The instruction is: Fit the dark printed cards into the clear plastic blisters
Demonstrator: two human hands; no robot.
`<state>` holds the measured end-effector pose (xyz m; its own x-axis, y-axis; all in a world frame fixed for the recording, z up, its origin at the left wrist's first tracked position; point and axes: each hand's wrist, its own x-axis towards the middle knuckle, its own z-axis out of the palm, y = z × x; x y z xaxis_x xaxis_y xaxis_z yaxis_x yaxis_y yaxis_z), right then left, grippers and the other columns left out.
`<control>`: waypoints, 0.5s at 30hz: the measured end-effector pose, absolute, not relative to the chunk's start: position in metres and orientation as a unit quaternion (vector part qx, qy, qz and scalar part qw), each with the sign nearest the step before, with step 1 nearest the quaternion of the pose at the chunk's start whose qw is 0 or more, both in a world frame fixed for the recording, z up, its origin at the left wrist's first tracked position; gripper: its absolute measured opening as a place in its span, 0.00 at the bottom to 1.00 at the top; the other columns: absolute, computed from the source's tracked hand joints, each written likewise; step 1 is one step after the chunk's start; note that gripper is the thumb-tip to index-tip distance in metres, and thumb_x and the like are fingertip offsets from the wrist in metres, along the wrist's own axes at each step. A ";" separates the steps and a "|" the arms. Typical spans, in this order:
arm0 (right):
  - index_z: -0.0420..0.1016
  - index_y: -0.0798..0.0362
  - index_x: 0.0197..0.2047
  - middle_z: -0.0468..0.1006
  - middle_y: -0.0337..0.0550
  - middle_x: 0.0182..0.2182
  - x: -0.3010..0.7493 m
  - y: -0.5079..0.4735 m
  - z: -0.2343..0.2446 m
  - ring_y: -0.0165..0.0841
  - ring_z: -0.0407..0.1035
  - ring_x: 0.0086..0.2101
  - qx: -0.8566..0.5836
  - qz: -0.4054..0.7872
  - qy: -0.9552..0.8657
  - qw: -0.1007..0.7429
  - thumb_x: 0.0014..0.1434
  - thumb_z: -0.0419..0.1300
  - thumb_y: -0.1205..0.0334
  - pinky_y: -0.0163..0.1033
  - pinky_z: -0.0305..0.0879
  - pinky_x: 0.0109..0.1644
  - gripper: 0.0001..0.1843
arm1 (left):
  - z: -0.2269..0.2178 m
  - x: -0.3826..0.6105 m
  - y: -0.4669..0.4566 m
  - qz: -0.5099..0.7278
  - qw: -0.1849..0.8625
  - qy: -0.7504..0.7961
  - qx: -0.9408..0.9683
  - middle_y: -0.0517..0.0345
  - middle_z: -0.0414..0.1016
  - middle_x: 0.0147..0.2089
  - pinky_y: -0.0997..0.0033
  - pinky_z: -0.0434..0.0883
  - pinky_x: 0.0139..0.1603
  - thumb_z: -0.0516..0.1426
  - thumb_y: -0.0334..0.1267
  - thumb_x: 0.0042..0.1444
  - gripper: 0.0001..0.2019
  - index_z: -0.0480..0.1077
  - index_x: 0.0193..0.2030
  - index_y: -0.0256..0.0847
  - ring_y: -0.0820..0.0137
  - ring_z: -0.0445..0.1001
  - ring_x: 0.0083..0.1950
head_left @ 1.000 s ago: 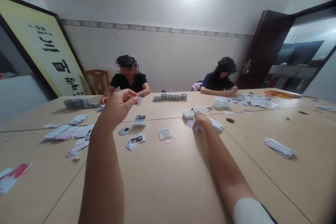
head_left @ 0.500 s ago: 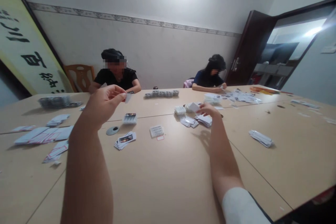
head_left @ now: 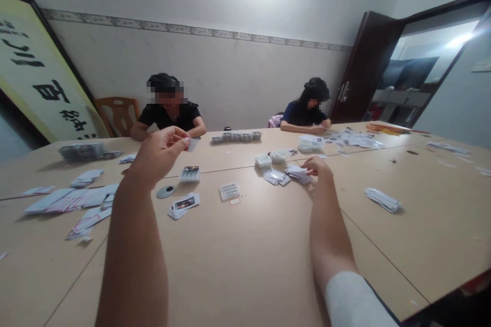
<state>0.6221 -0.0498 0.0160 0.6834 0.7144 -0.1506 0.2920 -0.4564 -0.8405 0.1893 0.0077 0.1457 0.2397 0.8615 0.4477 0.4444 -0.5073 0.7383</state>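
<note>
My left hand (head_left: 159, 153) is raised above the table, its fingers pinched on a small white card (head_left: 192, 144). My right hand (head_left: 320, 169) rests low on the table at a loose heap of small cards (head_left: 286, 174), fingers curled on the nearest ones. Between my arms lie a small stack with a dark picture on top (head_left: 183, 203), a clear packet of cards (head_left: 229, 191) and a grey disc (head_left: 165, 192). Just behind them stands another packet with a dark top card (head_left: 190, 173).
Two people sit across the long tan table (head_left: 245, 255), one in black (head_left: 169, 112), one in dark blue (head_left: 307, 115), each handling cards. Card piles lie at the left (head_left: 72, 199), the right (head_left: 381, 199) and the far right (head_left: 355, 139). A row of round tins (head_left: 236, 136) stands mid-table.
My right hand went from flat on the card heap to lifted, then came back down beside the heap. My left hand stayed raised with its card. The view swung to the right.
</note>
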 end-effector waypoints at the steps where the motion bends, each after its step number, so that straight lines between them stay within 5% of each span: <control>1: 0.73 0.57 0.52 0.77 0.45 0.45 0.622 -0.054 0.022 0.33 0.75 0.39 -0.815 0.246 -0.302 0.429 0.68 0.62 0.57 0.41 0.76 0.42 0.15 | 0.145 0.190 0.009 0.435 0.237 0.437 0.751 0.57 0.72 0.33 0.69 0.65 0.38 0.58 0.42 0.54 0.08 0.71 0.35 0.40 0.68 0.71 0.36; 7: 0.76 0.59 0.46 0.80 0.44 0.32 0.595 -0.073 0.089 0.25 0.72 0.22 -0.733 0.197 -0.379 0.530 0.63 0.66 0.58 0.31 0.66 0.25 0.14 | 0.135 0.200 0.017 0.432 0.200 0.419 0.774 0.57 0.75 0.32 0.68 0.65 0.36 0.56 0.43 0.56 0.09 0.71 0.36 0.40 0.67 0.72 0.34; 10: 0.77 0.50 0.50 0.83 0.43 0.39 0.545 -0.076 0.119 0.27 0.78 0.27 -0.611 0.214 -0.497 0.578 0.63 0.64 0.50 0.30 0.69 0.28 0.17 | 0.134 0.208 0.012 0.437 0.184 0.402 0.783 0.57 0.76 0.33 0.69 0.64 0.35 0.55 0.43 0.58 0.09 0.70 0.37 0.40 0.68 0.72 0.35; 12: 0.78 0.54 0.45 0.84 0.46 0.36 0.503 -0.075 0.127 0.30 0.78 0.25 -0.454 0.271 -0.604 0.596 0.60 0.65 0.46 0.31 0.69 0.26 0.20 | 0.135 0.214 0.005 0.442 0.178 0.386 0.790 0.57 0.76 0.33 0.69 0.65 0.36 0.55 0.41 0.59 0.08 0.70 0.37 0.39 0.69 0.72 0.35; 15: 0.79 0.56 0.36 0.83 0.47 0.30 0.446 -0.064 0.122 0.32 0.78 0.24 -0.435 0.316 -0.645 0.543 0.58 0.67 0.43 0.30 0.68 0.23 0.22 | 0.136 0.224 -0.009 0.456 0.165 0.354 0.800 0.56 0.76 0.34 0.70 0.67 0.37 0.55 0.38 0.61 0.06 0.70 0.36 0.39 0.70 0.73 0.36</control>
